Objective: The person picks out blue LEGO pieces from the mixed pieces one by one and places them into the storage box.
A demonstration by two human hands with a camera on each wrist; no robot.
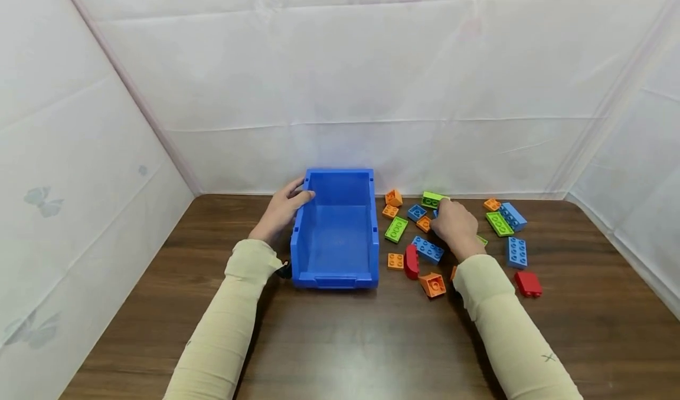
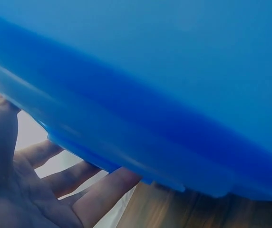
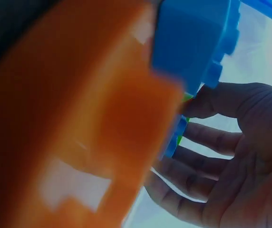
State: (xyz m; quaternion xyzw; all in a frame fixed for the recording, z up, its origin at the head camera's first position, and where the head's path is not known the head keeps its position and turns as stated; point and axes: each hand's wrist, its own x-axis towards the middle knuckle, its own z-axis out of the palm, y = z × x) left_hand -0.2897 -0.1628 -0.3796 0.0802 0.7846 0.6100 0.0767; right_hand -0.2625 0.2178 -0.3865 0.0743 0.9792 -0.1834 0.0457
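Observation:
A deep blue plastic bin (image 1: 336, 283) stands on the wooden table, its inside bare. My left hand (image 1: 283, 210) grips its left wall, thumb over the rim and fingers along the outside. In the left wrist view, the left hand (image 2: 45, 185) reaches round the bin's edge (image 2: 140, 137). My right hand (image 1: 458, 228) is down among toy building bricks, fingertips around a small blue brick (image 1: 435, 213) beside a green brick (image 1: 432, 199). In the right wrist view, an orange brick (image 3: 121, 128) hides some fingertips of the right hand (image 3: 240, 152); I cannot tell whether they pinch the blue brick.
Loose bricks lie right of the bin: a red curved brick (image 1: 411, 262), a blue brick (image 1: 428, 249), an orange sloped brick (image 1: 432, 285) and a green brick (image 1: 396, 229). Farther right are a red brick (image 1: 528, 284) and blue brick (image 1: 516, 252). White sheeting (image 1: 372, 93) closes the back.

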